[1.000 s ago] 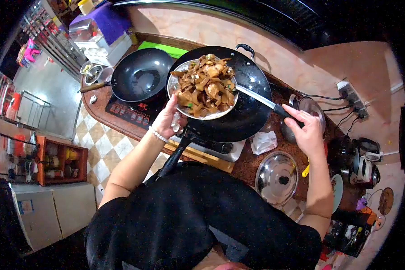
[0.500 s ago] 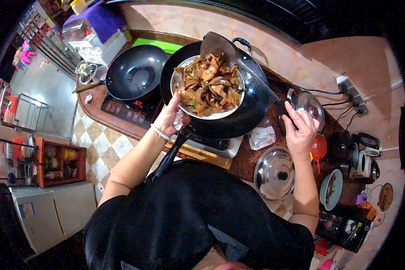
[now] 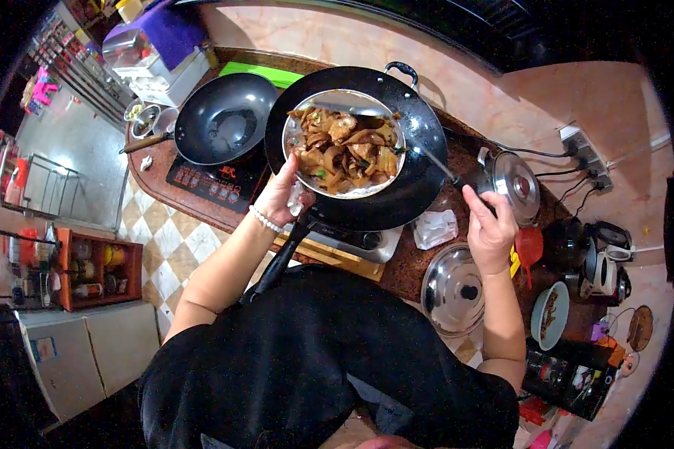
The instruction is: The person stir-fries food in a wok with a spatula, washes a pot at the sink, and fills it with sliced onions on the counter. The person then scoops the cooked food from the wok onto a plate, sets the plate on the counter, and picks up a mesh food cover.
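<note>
My left hand (image 3: 278, 196) grips the near-left edge of a white plate (image 3: 342, 196), with a crumpled whitish piece (image 3: 299, 199) by its fingers. On the plate lies a heap of brown cooked food (image 3: 344, 153), sliced, with bits of green. The plate is over a large black wok (image 3: 374, 215). My right hand (image 3: 493, 233) is closed on the handle end of a metal wok spatula (image 3: 436, 161). Its blade is at the plate's far side, against or just above the food; I cannot tell if it touches.
A second black wok (image 3: 228, 120) sits on an induction cooker (image 3: 217, 183) to the left. On the right are a steel lid (image 3: 453, 288), a lidded pot (image 3: 515, 187), a white plastic bag (image 3: 434, 228) and a pale blue bowl (image 3: 550, 314). Cords run to a wall socket (image 3: 586, 153).
The spatula blade has turned from facing up beyond the plate to lying low and edge-on across its far side. My right hand has shifted slightly down and left. My left hand and plate stay nearly still.
</note>
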Demonstrator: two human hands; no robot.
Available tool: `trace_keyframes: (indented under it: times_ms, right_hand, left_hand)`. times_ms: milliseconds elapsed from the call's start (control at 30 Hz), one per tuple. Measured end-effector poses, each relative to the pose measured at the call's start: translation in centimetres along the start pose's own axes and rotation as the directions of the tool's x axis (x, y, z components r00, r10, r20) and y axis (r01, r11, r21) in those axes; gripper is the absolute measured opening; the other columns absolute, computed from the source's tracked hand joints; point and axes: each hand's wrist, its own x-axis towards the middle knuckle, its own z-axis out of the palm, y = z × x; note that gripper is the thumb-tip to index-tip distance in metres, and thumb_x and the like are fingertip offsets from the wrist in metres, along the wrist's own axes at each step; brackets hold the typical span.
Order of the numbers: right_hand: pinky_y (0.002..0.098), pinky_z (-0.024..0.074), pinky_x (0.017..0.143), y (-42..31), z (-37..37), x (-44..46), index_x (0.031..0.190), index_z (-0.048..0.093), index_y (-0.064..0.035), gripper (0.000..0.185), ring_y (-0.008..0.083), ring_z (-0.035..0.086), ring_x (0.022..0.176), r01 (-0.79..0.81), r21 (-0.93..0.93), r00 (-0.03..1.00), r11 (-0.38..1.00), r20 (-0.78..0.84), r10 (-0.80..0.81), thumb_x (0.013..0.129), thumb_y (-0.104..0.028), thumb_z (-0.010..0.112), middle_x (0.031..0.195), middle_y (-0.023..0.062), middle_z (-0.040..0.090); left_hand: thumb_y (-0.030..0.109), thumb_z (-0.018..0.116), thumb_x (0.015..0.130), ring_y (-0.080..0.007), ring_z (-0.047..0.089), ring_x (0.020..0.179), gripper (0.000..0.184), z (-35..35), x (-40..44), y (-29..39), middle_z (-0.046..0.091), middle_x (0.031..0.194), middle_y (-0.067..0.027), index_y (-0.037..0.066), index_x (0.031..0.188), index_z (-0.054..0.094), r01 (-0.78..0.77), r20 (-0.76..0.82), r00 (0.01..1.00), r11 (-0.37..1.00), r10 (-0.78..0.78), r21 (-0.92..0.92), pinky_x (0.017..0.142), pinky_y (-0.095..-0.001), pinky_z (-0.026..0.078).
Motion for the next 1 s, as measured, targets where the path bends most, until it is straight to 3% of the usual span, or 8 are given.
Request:
trace_keyframes:
  times_ms: [167,333,600,667,767,867,967,1000]
  right_hand:
    - [0.0348,0.0498,0.065,0.2,-0.1,1.3,0.107,0.067,-0.0212,0.05,0.0248,0.058,0.074,-0.074,0.091,0.997,0.993,0.008,0.074,0.066,0.006,0.064,0.085,0.0075,0.055]
    - [0.0337,0.049,0.062,-0.9,0.4,0.8,0.106,0.068,-0.0189,0.044,0.0239,0.057,0.071,-0.138,0.13,0.987,0.982,0.104,0.125,0.069,0.005,0.064,0.082,0.008,0.054]
    - [0.0317,0.0477,0.06,-1.0,0.3,0.2,0.108,0.067,-0.0164,0.043,0.0224,0.055,0.068,-0.197,0.177,0.977,0.964,0.113,0.179,0.071,0.006,0.065,0.082,0.0087,0.053]
    - [0.0297,0.0474,0.06,-1.1,0.4,0.3,0.108,0.067,-0.0152,0.041,0.0212,0.055,0.069,-0.203,0.213,0.979,0.956,0.051,0.197,0.072,0.005,0.064,0.082,0.0088,0.052]
    - [0.0291,0.0462,0.069,-0.7,0.4,0.6,0.113,0.063,-0.0122,0.043,0.0204,0.055,0.074,-0.292,0.331,0.956,0.897,0.089,0.279,0.073,0.005,0.064,0.084,0.0088,0.054]
    - [0.0327,0.046,0.074,0.4,1.2,0.3,0.121,0.057,-0.0145,0.049,0.0265,0.056,0.082,-0.412,0.324,0.909,0.852,0.207,0.361,0.076,0.002,0.062,0.087,0.0116,0.056]
    - [0.0389,0.0479,0.073,0.0,2.0,-0.9,0.123,0.055,-0.0233,0.051,0.0311,0.056,0.085,-0.5,0.043,0.822,0.865,0.339,0.458,0.078,-0.001,0.056,0.092,0.0111,0.053]
    - [0.0396,0.0479,0.07,0.0,2.7,-1.7,0.123,0.055,-0.0243,0.052,0.0308,0.056,0.084,-0.414,-0.063,0.85,0.908,0.332,0.41,0.076,-0.001,0.055,0.091,0.0108,0.052]
  left_hand:
    - [0.044,0.061,0.083,-0.0106,0.057,0.06,0.047,-1.0,0.3,0.0,0.064,0.098,-0.0065,0.01,0.115,0.053,0.024,0.126,0.992,0.999,-0.021,-0.026,0.042,-0.019,0.044]
    - [0.04,0.063,0.084,-0.01,0.057,0.061,0.044,-0.4,-0.5,-0.2,0.064,0.098,-0.0061,0.01,0.115,0.053,-0.054,-0.069,0.996,0.998,0.055,0.009,0.042,-0.0188,0.042]
    - [0.032,0.068,0.081,-0.0109,0.055,0.055,0.043,-1.6,-0.5,0.1,0.064,0.094,-0.0061,0.007,0.112,0.054,-0.074,-0.064,0.995,0.997,0.073,-0.01,0.042,-0.02,0.043]
    - [0.031,0.069,0.08,-0.0112,0.054,0.053,0.043,-2.1,-0.8,0.3,0.064,0.094,-0.0064,0.006,0.112,0.054,-0.098,-0.073,0.992,0.995,0.098,0.011,0.042,-0.0204,0.043]
    - [0.03,0.069,0.079,-0.0114,0.054,0.051,0.042,-1.8,-1.3,0.8,0.064,0.094,-0.0073,0.006,0.111,0.054,-0.031,0.01,0.999,1.0,0.03,0.004,0.041,-0.021,0.044]
    - [0.029,0.069,0.079,-0.0123,0.054,0.05,0.045,-1.6,-2.2,1.0,0.063,0.093,-0.0085,0.005,0.112,0.052,-0.126,-0.064,0.99,0.992,0.126,0.004,0.042,-0.0241,0.047]
    - [0.032,0.07,0.078,-0.0199,0.062,0.081,0.06,0.1,-3.4,1.1,0.06,0.112,-0.011,0.002,0.124,0.046,-0.192,-0.203,0.959,0.98,0.2,0.058,0.063,-0.0304,0.053]
    - [0.033,0.069,0.079,-0.0221,0.061,0.093,0.064,-3.6,-3.2,1.7,0.057,0.119,-0.0117,0.002,0.128,0.042,-0.144,-0.025,0.989,0.989,0.145,0.037,0.07,-0.0284,0.052]
